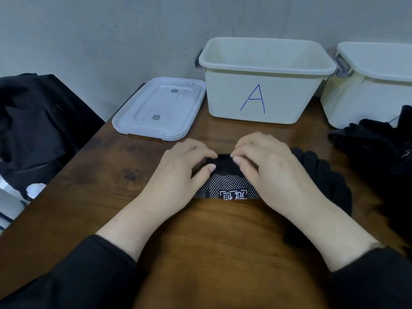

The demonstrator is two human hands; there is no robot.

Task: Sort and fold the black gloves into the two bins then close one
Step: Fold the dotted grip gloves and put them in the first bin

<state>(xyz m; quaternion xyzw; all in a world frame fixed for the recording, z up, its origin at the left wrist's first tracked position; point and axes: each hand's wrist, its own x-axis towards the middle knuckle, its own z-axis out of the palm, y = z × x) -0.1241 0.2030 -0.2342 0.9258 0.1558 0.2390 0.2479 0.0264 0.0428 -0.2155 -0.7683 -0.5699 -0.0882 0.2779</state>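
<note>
Black knit glove [225,175] with white grip dots lies flat at desk centre, mostly covered by both hands; its printed label is too small to read. Its fingers fan out from under the right hand [270,172] toward 3 o'clock, partly hidden by the forearm. More black gloves [376,150] are piled at 3 o'clock, cut off by the frame edge, count unclear. Dark wooden desk [93,192] sits against a grey wall. Cream bin marked A [263,97] stands open at 12 o'clock, interior not visible. A second cream bin [365,85] at 2 o'clock is cropped. Clear lid [160,108] lies at 11 o'clock. Dark cloth heap [38,121] at 9 o'clock, hard to identify. Left hand [185,172] and right hand each pinch the glove's folded top edge, fingers curled, fingertips nearly meeting.
</note>
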